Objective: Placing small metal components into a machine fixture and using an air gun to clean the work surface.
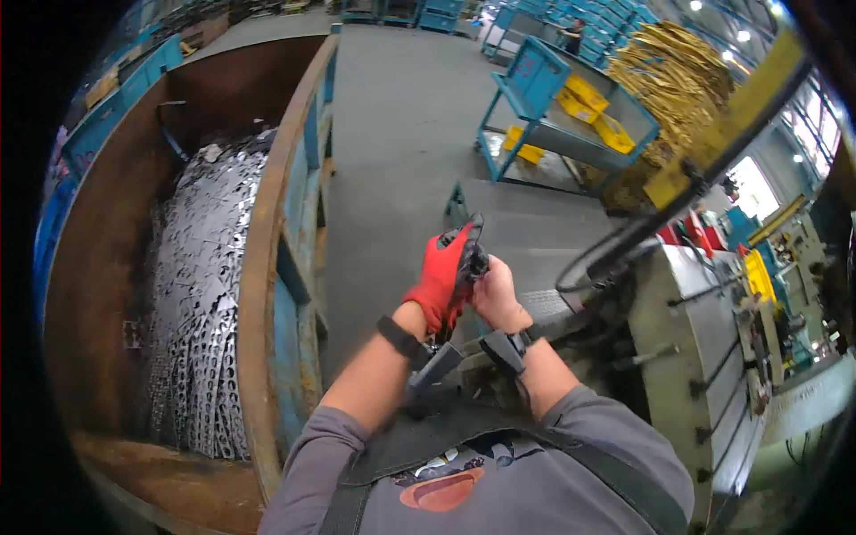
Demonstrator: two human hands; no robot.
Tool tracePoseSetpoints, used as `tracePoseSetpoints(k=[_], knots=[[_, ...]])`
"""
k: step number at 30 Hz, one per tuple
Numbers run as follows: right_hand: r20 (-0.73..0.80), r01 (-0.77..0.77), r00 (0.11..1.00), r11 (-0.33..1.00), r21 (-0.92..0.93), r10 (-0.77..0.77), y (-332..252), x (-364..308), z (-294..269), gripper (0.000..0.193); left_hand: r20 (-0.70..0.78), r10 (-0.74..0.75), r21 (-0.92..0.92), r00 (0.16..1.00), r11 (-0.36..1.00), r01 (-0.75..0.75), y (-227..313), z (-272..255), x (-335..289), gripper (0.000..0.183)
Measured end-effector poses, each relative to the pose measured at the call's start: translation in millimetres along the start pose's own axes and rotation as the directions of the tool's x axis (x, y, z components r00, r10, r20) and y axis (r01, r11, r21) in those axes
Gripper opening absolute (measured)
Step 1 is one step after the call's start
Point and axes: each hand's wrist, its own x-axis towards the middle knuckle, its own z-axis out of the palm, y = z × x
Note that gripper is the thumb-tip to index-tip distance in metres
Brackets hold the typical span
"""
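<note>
Glove: red back, black palm and fingers; one item (437,270), worn on the left hand, in front of the person's body, between the bin and the machine.
Left hand: gloved (453,266), raised, fingers bunched and pointing away from the body; whether it is clenched on anything cannot be told.
Right hand: bare (497,290), close against the fingers of the glove, its own fingers partly hidden; whether it grasps the glove or only rests against it cannot be told.
Wrists: each with a black strap and a grey device, left (434,364) and right (505,351).
Clothing: grey shirt (553,490), dark apron (392,450) with shoulder straps.
Bin: large, rusty inside, blue outside (257,276), at the person's left.
Scrap: silvery metal (205,294), lying in the bin; punched strips with round holes toward the near end.
Floor: grey (392,134), running ahead beside the bin.
Platform: low, flat, grey (553,214), beyond the hands.
Cart: blue frame (538,76), past the platform, carrying yellow trays (581,96).
Pile: yellow strips, heaped (669,71), behind the cart.
Machine: greenish body (649,357), slotted steel face, at the right.
Beam: yellow (691,169), slanting above the machine.
Background: blue racks (441,13); another person (573,36), far off.
</note>
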Motion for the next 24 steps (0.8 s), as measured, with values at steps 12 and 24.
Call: tracePoseSetpoints(k=[12,24], knots=[[0.024,0.094,0.995,0.993,-0.075,-0.092,-28.6,286.7,-3.7,0.038,-0.187,-0.113,0.453,0.976,0.872,0.188,-11.1,-111.9,234.0,0.024],[-0.088,0.412,0.759,0.580,-0.703,-0.646,-157.8,390.0,-52.9,0.033,0.018,-0.305,0.343,0.952,0.896,0.281,-20.6,-76.3,438.3,0.024]])
